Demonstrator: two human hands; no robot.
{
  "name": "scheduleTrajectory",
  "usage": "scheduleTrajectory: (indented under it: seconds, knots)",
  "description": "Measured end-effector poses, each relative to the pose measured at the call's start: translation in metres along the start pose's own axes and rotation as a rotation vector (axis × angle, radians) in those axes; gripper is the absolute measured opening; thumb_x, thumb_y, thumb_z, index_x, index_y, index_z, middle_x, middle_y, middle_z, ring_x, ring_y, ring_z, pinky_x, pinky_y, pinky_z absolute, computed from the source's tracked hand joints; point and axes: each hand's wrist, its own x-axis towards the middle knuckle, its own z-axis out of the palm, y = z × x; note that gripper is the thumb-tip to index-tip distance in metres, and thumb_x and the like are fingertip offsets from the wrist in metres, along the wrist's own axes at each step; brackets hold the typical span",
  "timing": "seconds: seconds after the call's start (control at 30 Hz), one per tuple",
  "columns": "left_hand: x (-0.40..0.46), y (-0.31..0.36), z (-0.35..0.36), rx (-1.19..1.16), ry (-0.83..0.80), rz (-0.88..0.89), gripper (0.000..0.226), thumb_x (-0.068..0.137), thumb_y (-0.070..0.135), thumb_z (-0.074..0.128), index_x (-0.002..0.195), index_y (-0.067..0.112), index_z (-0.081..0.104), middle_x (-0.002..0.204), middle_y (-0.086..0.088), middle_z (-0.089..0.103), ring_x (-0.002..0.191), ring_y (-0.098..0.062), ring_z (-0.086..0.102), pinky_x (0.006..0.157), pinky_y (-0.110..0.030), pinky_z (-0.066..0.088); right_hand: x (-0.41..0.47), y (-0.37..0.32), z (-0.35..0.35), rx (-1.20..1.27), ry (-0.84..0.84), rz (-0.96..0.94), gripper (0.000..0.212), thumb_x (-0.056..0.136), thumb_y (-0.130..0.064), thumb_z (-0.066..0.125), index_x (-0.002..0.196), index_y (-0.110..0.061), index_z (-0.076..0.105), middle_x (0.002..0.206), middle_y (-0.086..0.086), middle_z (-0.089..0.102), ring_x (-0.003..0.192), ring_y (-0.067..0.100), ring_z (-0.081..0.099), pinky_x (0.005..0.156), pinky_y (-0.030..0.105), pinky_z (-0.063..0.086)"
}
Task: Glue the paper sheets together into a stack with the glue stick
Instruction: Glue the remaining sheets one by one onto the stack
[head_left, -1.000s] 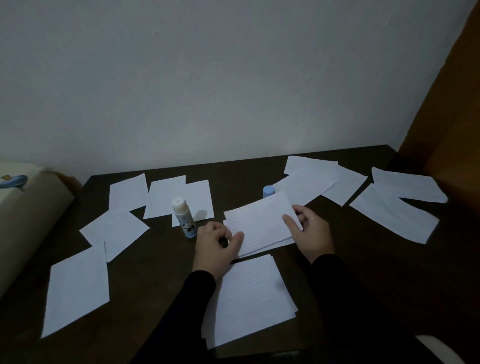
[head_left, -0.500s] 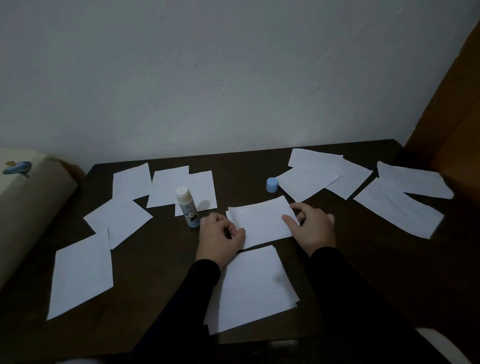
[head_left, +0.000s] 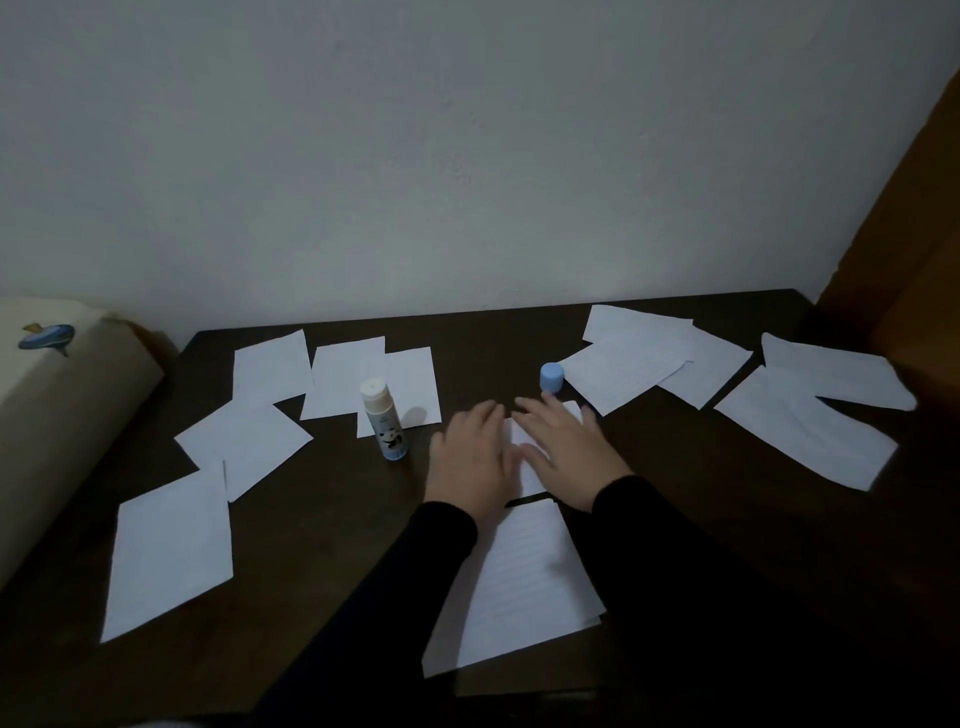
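While both hands lie flat with fingers stretched out, the left hand (head_left: 475, 457) and right hand (head_left: 563, 452) press side by side on a lined sheet (head_left: 524, 452) just right of the upright, uncapped glue stick (head_left: 382, 418). Its blue cap (head_left: 551, 376) stands further right of the glue stick, beyond the fingertips. A paper stack (head_left: 524, 582) lies nearer the person than the glue stick, and loose sheets (head_left: 244, 441) are scattered to its left and far right on the dark table (head_left: 322, 519).

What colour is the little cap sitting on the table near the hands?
The cap is light blue. The head view shows it, standing just beyond the right hand.
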Motion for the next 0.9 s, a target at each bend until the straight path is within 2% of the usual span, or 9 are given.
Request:
scheduleTrajectory:
  seconds: [0.07, 0.17, 0.43, 0.6, 0.67, 0.73, 0.83, 0.9]
  knots:
    - [-0.003, 0.005, 0.014, 0.082, -0.193, 0.014, 0.056, 0.103, 0.042, 0.018, 0.155, 0.020, 0.009, 0.162, 0.003, 0.006, 0.148, -0.018, 0.005, 0.116, -0.048, 0.012, 0.001, -0.002, 0.009, -0.071, -0.160, 0.010, 0.052, 0.105, -0.034, 0.019, 0.154, -0.025, 0.004, 0.162, -0.009, -0.003, 0.148, 0.015, -0.008, 0.117, 0.053, 0.002]
    - [0.000, -0.005, 0.020, 0.115, -0.351, -0.046, 0.059, 0.102, 0.047, 0.007, 0.154, 0.021, -0.003, 0.161, 0.005, -0.011, 0.148, -0.014, -0.009, 0.116, -0.052, 0.000, 0.000, 0.003, 0.016, -0.121, -0.196, 0.073, 0.054, 0.103, -0.043, 0.011, 0.153, -0.030, -0.004, 0.161, -0.007, -0.013, 0.148, 0.017, -0.013, 0.116, 0.053, -0.004]
    - [-0.005, -0.011, 0.011, 0.244, -0.406, -0.139, 0.061, 0.101, 0.046, 0.006, 0.153, 0.018, -0.008, 0.161, 0.001, -0.015, 0.148, -0.016, -0.012, 0.116, -0.055, -0.003, -0.008, 0.014, 0.015, -0.092, -0.201, 0.269, 0.058, 0.102, -0.046, 0.012, 0.153, -0.026, -0.010, 0.160, -0.005, -0.017, 0.147, 0.016, -0.017, 0.114, 0.055, -0.006]
    - [-0.009, -0.011, 0.003, 0.276, -0.462, -0.179, 0.062, 0.102, 0.046, 0.006, 0.152, 0.015, -0.012, 0.160, -0.001, -0.019, 0.147, -0.018, -0.014, 0.115, -0.055, -0.004, -0.021, 0.017, 0.017, -0.029, -0.166, 0.318, 0.060, 0.102, -0.044, 0.013, 0.153, -0.022, -0.010, 0.160, -0.005, -0.017, 0.146, 0.014, -0.016, 0.114, 0.056, -0.007]
    - [-0.010, -0.012, -0.002, 0.285, -0.484, -0.184, 0.062, 0.102, 0.044, 0.009, 0.152, 0.014, -0.010, 0.160, -0.002, -0.017, 0.148, -0.018, -0.012, 0.116, -0.056, -0.001, -0.024, 0.015, 0.017, -0.029, -0.162, 0.340, 0.061, 0.102, -0.043, 0.014, 0.153, -0.019, -0.009, 0.161, -0.004, -0.016, 0.147, 0.015, -0.016, 0.115, 0.056, -0.005]
    - [-0.006, -0.006, -0.007, 0.303, -0.459, -0.196, 0.061, 0.103, 0.038, 0.018, 0.153, 0.011, -0.002, 0.162, -0.005, -0.008, 0.149, -0.022, 0.000, 0.115, -0.056, 0.007, -0.024, 0.012, 0.014, -0.042, -0.192, 0.367, 0.062, 0.102, -0.043, 0.016, 0.153, -0.017, -0.008, 0.161, -0.001, -0.014, 0.147, 0.017, -0.014, 0.115, 0.056, -0.002]
    - [0.002, 0.007, -0.012, 0.296, -0.282, -0.177, 0.058, 0.100, 0.033, 0.030, 0.152, 0.013, 0.014, 0.160, -0.010, 0.013, 0.141, -0.031, 0.027, 0.109, -0.055, 0.024, -0.018, 0.006, 0.006, -0.029, -0.121, 0.367, 0.059, 0.102, -0.044, 0.022, 0.154, -0.020, 0.007, 0.162, 0.001, 0.000, 0.148, 0.023, -0.006, 0.116, 0.055, 0.005]
    - [0.004, 0.011, -0.007, 0.255, -0.233, -0.100, 0.057, 0.101, 0.041, 0.028, 0.153, 0.022, 0.012, 0.160, -0.008, 0.014, 0.141, -0.031, 0.025, 0.108, -0.054, 0.026, -0.013, 0.003, 0.003, -0.033, -0.042, 0.270, 0.056, 0.102, -0.046, 0.022, 0.153, -0.023, 0.014, 0.162, 0.000, 0.006, 0.149, 0.024, -0.002, 0.117, 0.054, 0.007]
